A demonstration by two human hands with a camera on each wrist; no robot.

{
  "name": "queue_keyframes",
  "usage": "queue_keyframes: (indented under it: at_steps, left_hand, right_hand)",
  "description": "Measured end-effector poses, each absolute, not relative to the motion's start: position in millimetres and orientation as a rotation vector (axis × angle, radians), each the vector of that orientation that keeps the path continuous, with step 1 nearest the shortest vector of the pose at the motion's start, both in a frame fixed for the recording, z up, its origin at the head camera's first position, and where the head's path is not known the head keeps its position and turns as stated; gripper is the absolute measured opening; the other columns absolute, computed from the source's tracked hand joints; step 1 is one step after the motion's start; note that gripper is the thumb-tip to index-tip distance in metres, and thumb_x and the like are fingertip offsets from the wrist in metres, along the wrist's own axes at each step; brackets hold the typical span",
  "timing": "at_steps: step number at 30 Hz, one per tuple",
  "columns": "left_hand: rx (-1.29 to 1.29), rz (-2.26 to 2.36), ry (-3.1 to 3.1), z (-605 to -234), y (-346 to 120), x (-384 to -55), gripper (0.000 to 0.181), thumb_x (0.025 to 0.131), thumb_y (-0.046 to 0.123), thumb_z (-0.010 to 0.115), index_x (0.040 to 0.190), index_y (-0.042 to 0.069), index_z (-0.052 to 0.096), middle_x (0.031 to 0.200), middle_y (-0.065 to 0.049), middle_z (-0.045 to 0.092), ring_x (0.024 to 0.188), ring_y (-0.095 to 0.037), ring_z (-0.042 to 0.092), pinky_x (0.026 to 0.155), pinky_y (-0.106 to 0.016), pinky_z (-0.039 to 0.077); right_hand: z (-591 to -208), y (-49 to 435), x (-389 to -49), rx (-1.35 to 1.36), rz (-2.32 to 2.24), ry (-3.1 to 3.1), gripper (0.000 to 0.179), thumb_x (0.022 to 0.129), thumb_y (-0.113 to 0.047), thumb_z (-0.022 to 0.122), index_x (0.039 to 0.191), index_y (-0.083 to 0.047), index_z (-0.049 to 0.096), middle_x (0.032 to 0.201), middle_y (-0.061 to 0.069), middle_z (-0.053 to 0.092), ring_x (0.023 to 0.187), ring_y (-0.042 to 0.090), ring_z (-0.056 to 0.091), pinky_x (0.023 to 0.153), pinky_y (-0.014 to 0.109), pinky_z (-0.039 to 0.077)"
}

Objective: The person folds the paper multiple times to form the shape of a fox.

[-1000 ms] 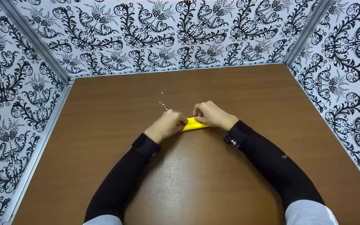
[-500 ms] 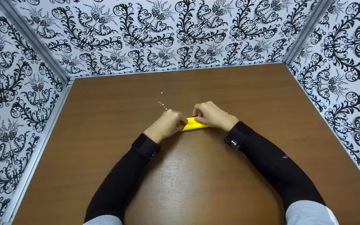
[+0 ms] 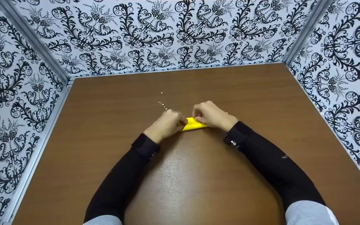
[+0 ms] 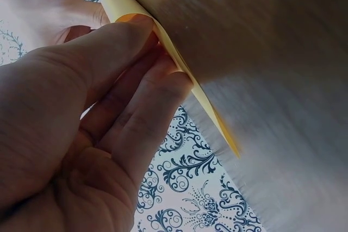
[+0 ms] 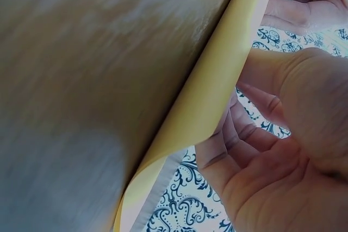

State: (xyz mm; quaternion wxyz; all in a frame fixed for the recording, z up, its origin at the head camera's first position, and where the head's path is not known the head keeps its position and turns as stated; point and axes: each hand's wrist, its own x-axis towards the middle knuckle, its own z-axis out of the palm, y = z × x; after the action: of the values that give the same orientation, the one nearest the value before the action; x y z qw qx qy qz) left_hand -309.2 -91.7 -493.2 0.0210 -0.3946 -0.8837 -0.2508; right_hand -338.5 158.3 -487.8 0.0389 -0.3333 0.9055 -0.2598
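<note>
The yellow sheet is on the worktop, roughly midway between its left and right edges and well short of the far edge; the near edge is cut off by the bottom of the head view. Both ends of the sheet are partly covered in that view, so only a short stretch shows between the hands.

The left hand pinches the sheet at its left part, the thumb at the mouth of a curl in it and fingertips along its edge. The right hand also grips it, fingers bent and thumb against its edge; the tip of that thumb is hard to make out. In each wrist view the opposite hand is cut off at an upper corner.

The sheet is rolled over along its length into a loose, hollow curl; the inside is mostly hidden.

Small white specks lie in a broken line just beyond the left hand, toward the far edge, too tiny to identify. Black sleeves cover the forearms, with pale cloth above them cut off below. Patterned walls stand along the far, left and right edges, their tops out of view.
</note>
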Motion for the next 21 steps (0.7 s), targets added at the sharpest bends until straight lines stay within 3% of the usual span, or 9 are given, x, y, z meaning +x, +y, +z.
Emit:
queue_keyframes:
  at_steps: [8,21]
  left_hand:
    - [-1.235,-0.74,-2.721,-492,-92,-306,0.009,0.102,-0.003,0.087,0.11,0.0,0.09,0.109,-0.016,0.089,0.101,-0.032,0.087,0.093,-0.043,0.073]
    - [-1.095,-0.833,-2.787,-490,-87,-306,0.01,0.108,0.003,0.082,0.114,0.001,0.09,0.112,-0.014,0.09,0.108,-0.03,0.087,0.099,-0.044,0.072]
  right_hand:
    - [-485,158,-340,-0.973,-0.731,2.795,0.008,0.106,-0.006,0.081,0.104,-0.004,0.089,0.101,0.012,0.088,0.089,0.027,0.078,0.083,0.04,0.065]
    - [-477,156,-350,-0.903,-0.7,2.761,0.007,0.102,-0.009,0.087,0.101,-0.007,0.093,0.096,0.008,0.09,0.085,0.023,0.076,0.08,0.035,0.062]
